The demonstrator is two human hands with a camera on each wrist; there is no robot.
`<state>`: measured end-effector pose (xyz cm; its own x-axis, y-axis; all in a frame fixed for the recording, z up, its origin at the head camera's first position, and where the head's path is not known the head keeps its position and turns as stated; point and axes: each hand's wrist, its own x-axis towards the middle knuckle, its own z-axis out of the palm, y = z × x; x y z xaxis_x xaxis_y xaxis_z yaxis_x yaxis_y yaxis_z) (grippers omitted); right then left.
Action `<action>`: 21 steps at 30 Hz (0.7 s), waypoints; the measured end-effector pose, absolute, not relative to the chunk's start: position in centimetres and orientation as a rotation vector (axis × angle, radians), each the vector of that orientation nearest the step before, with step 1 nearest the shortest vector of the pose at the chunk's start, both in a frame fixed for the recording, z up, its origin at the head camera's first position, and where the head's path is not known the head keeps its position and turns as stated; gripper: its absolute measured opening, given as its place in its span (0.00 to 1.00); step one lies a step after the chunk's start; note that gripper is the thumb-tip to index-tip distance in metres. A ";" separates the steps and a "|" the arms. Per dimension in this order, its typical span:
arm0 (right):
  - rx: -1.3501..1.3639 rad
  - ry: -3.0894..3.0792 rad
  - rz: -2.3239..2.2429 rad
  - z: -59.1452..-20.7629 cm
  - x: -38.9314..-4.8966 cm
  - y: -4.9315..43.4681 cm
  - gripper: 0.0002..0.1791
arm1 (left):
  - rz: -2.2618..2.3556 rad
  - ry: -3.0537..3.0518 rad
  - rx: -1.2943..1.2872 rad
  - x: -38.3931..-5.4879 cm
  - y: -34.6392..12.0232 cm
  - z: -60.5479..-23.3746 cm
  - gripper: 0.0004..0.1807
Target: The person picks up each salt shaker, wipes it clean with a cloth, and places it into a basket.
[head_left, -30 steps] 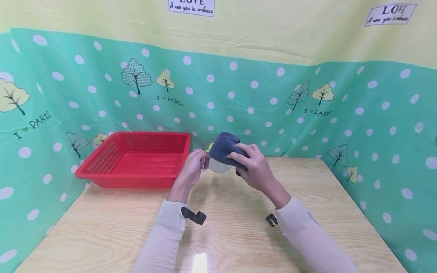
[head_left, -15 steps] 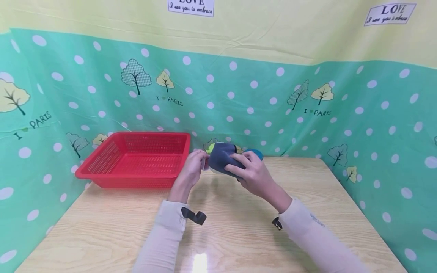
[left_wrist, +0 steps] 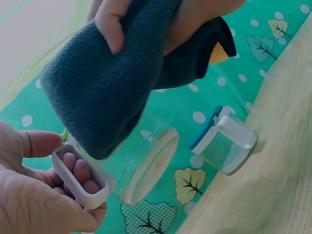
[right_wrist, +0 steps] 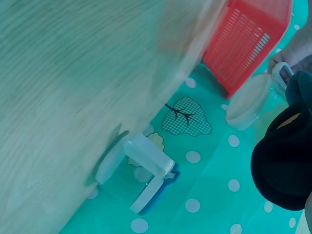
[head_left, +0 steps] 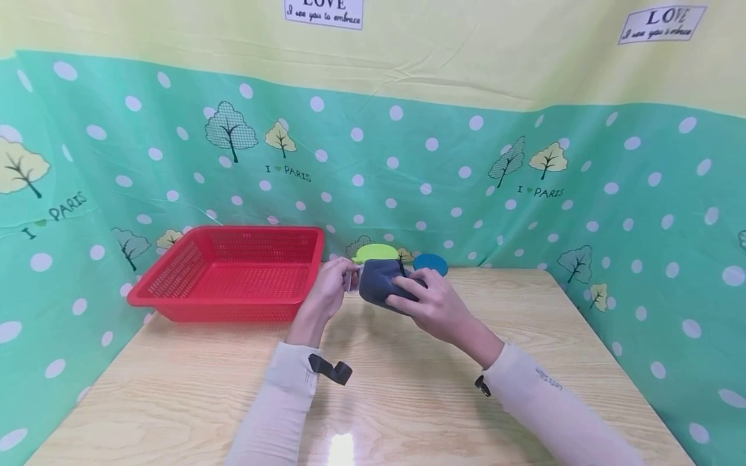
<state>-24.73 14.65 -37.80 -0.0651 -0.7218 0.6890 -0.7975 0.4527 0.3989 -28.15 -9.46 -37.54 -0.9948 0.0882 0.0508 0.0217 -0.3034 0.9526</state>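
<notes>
My left hand (head_left: 329,285) grips the white handle (left_wrist: 92,197) of a clear jar with a green lid (head_left: 377,252). In the left wrist view the jar (left_wrist: 153,168) is tilted, its ribbed base turned down to the right. My right hand (head_left: 437,301) holds a bunched dark blue cloth (left_wrist: 107,83) with black edging and a patch of orange, close over the jar's side. The cloth hides much of the jar in the head view. Behind my right hand stands a second jar (left_wrist: 229,141) with a white handle and blue lid (head_left: 430,263).
A red plastic basket (head_left: 227,314) with perforated walls sits at the back left, beside my left hand. Behind the wooden table (head_left: 402,401) hangs a green and yellow curtain (head_left: 408,168) with dots and trees.
My right hand has moved the cloth down the jar, slightly toward me. The green lid and the second jar's blue lid now show above it. My left hand stays nearly still on the handle.
</notes>
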 end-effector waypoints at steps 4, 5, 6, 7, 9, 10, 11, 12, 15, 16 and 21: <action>1.318 -1.821 0.082 -38.2 -24.7 14.8 0.22 | 2.514 1.811 0.133 -28.1 -9.5 -37.5 0.13; 1.321 -1.827 0.076 -38.3 -24.6 14.9 0.22 | 2.517 1.808 0.132 -28.1 -9.5 -37.4 0.12; 1.325 -1.828 0.073 -38.4 -24.6 14.9 0.22 | 2.519 1.804 0.134 -28.1 -9.6 -37.4 0.12; 1.328 -1.830 0.067 -38.5 -24.6 14.9 0.22 | 2.522 1.798 0.135 -28.1 -9.6 -37.4 0.12; 1.327 -1.845 0.060 -38.7 -24.6 15.0 0.22 | 2.521 1.797 0.148 -28.1 -9.6 -37.4 0.12; 1.327 -1.851 0.057 -38.7 -24.5 15.1 0.21 | 2.524 1.792 0.152 -28.1 -9.6 -37.4 0.12; 1.327 -1.857 0.055 -38.8 -24.5 15.2 0.22 | 2.525 1.790 0.157 -28.1 -9.6 -37.4 0.12; 1.327 -1.863 0.052 -38.8 -24.5 15.3 0.22 | 2.525 1.785 0.160 -28.1 -9.7 -37.3 0.12; 1.329 -1.884 0.034 -39.0 -24.4 15.6 0.23 | 2.511 1.782 0.172 -28.1 -9.8 -37.3 0.12; 1.331 -1.890 0.027 -39.1 -24.4 15.7 0.24 | 2.509 1.781 0.172 -28.1 -9.8 -37.3 0.12; 1.342 -1.911 0.017 -39.3 -24.3 16.6 0.23 | 2.495 1.782 0.185 -28.1 -10.1 -37.5 0.12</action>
<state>-24.33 16.57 -39.25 -0.1333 -0.7904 0.5979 -0.8012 0.4410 0.4045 -28.10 -10.11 -37.45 -0.9903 0.1262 0.0575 0.0134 -0.3252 0.9456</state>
